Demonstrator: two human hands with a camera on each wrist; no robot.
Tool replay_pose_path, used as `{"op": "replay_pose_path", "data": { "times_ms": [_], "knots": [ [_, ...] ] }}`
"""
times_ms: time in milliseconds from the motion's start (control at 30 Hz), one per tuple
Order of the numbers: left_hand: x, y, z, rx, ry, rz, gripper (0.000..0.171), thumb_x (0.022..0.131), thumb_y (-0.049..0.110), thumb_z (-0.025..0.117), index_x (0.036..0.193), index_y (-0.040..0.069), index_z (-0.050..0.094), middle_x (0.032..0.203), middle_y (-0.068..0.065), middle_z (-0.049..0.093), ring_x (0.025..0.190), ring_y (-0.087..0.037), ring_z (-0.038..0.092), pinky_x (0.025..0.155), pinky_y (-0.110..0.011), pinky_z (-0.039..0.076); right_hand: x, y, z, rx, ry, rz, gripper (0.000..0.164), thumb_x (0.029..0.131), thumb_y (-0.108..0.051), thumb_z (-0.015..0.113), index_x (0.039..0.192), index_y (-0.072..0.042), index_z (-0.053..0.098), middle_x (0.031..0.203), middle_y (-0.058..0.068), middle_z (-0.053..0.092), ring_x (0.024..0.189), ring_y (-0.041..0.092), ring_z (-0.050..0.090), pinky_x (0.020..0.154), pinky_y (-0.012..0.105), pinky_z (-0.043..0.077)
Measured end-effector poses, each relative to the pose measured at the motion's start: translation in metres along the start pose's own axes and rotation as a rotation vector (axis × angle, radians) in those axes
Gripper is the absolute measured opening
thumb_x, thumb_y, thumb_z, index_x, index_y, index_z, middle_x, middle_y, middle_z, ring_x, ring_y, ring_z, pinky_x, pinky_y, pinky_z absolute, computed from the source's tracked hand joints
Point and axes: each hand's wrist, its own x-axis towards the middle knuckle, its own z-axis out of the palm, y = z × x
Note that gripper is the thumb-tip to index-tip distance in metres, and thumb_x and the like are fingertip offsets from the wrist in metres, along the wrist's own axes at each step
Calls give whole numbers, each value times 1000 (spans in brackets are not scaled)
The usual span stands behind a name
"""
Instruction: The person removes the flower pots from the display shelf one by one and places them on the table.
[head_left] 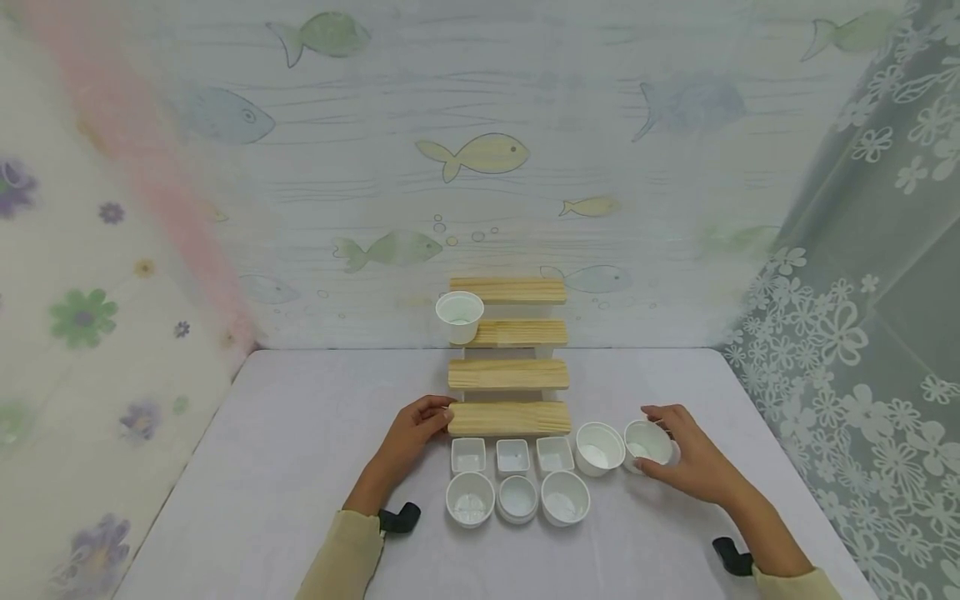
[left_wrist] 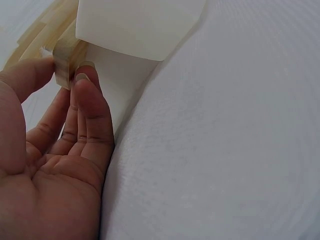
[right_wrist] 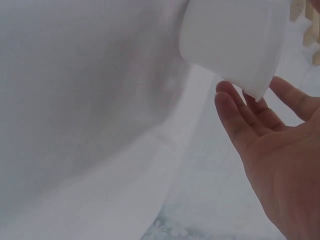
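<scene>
A small tiered stand with wooden steps stands mid-table in the head view. My left hand pinches the left end of its lowest step; in the left wrist view the thumb and fingers lie on either side of the board's end. To the right of the stand my right hand holds a round white cup by its rim, thumb at the near side and fingers at the far side. The right wrist view shows this cup tilted against the fingertips. Another round white cup stands just left of it.
A white cup stands at the left on an upper step. Before the stand are three square white dishes, the middle one smallest. Nearer me is a row of three round cups, including a left one. Fish-patterned cloth hangs behind.
</scene>
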Motion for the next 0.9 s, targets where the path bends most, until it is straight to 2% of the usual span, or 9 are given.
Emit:
{"op": "replay_pose_path", "data": {
  "times_ms": [133,333,400,533,600,633,900],
  "knots": [
    [0,1,0,4,2,1,32,105,19,70,132,3,67,110,-10,72,97,-19,69,82,-26,58,5,-3,-6,-15,10,-13,75,90,-27,87,149,-2,48,137,17,52,123,38,60,104,58,51],
    [0,2,1,1,-2,-1,33,105,19,70,133,3,67,110,-10,72,97,-20,69,82,-27,58,13,-8,-18,-4,-4,-14,75,92,-28,85,151,-2,46,140,16,49,125,41,58,106,59,49],
    [0,2,1,3,-4,-3,33,105,20,70,133,3,67,110,-10,72,97,-20,69,82,-27,58,16,-10,-21,-5,0,-27,75,92,-27,85,151,-2,46,140,16,49,125,40,58,107,52,50],
    [0,2,0,15,-7,-1,33,105,22,70,133,4,67,112,-11,72,98,-20,69,83,-27,58,24,-14,-28,-20,2,-50,74,93,-28,84,151,-2,46,140,15,49,124,38,59,105,51,51],
    [0,3,0,18,-8,1,33,105,22,69,133,4,67,112,-11,72,99,-20,69,83,-28,58,28,-17,-31,-23,0,-56,76,92,-29,85,152,-2,46,141,15,48,124,38,58,104,53,51],
    [0,3,0,18,-7,2,33,105,21,69,133,4,67,112,-11,72,99,-20,69,83,-28,58,30,-18,-33,-25,-3,-56,77,92,-30,85,152,-2,45,141,16,48,125,39,58,103,59,50],
    [0,1,0,18,-8,0,34,105,22,70,134,4,67,112,-11,72,98,-20,69,83,-28,59,47,-31,-43,-32,5,-84,78,90,-30,88,151,-3,48,140,14,49,123,37,59,101,57,52]
  ]
}}
